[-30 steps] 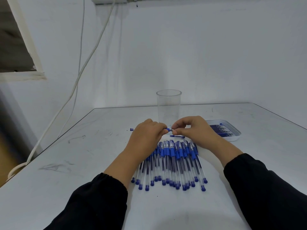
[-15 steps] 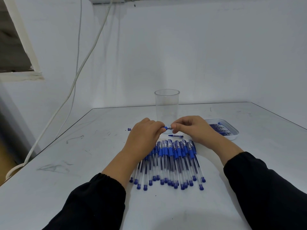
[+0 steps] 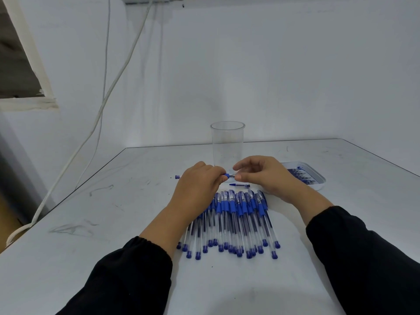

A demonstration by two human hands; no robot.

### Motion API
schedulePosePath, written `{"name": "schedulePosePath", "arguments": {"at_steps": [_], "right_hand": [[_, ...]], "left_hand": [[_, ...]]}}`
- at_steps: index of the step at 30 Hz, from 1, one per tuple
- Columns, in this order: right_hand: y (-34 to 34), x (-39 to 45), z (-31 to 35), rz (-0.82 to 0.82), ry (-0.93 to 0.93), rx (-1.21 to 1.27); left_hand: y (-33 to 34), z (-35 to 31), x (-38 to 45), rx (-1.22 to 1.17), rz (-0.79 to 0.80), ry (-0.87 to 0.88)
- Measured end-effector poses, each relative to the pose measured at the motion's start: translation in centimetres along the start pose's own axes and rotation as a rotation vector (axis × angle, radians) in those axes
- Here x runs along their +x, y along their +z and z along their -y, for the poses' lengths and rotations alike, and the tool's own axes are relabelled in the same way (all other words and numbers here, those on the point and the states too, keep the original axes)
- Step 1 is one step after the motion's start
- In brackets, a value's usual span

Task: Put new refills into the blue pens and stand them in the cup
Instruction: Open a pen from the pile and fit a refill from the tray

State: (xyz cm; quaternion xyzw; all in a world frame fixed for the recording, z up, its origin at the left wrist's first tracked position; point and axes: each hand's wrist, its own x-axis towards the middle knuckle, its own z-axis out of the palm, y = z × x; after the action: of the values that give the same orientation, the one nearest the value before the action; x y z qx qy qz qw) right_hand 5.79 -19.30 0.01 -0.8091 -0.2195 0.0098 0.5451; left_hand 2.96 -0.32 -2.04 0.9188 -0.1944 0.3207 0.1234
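Head view: left hand (image 3: pixel 200 185) gripped a blue pen (image 3: pixel 226 176) level above the table (image 3: pixel 113 223), right hand (image 3: pixel 266 176) pinched its tip end. Pen pile (image 3: pixel 234 221) lay below them, cup (image 3: pixel 227 144) upright behind, refill tray (image 3: pixel 318 178) right.

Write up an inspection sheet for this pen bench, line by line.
Surface: white table, scuffed with grey marks.
Job's things: clear cup upright, no pens in it; pile of blue pens lying flat; tray of refills at right.
Clutter: loose pen part beside the pile; small blue piece at left.
Grippers: left hand grips a pen; right hand pinches its tip end.
Cables: white cables hang down the wall.
Surroundings: white walls.
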Motion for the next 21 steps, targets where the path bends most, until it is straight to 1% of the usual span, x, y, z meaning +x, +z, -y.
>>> {"name": "schedulePosePath", "arguments": {"at_steps": [4,13,17,21], "right_hand": [[0.0,0.1,0.0,0.009,0.011,-0.013],[-0.4,0.1,-0.2,-0.023,0.003,-0.008],[-0.7,0.2,-0.3,-0.062,-0.001,-0.052],[-1.4,0.3,-0.6,-0.129,-0.009,-0.078]], "left_hand": [[0.0,-0.1,0.0,0.001,-0.003,0.008],[-0.1,-0.5,-0.1,-0.013,0.028,-0.013],[-0.1,-0.5,-0.1,0.0,0.06,-0.042],[-0.2,-0.2,0.0,-0.001,0.056,-0.064]]}}
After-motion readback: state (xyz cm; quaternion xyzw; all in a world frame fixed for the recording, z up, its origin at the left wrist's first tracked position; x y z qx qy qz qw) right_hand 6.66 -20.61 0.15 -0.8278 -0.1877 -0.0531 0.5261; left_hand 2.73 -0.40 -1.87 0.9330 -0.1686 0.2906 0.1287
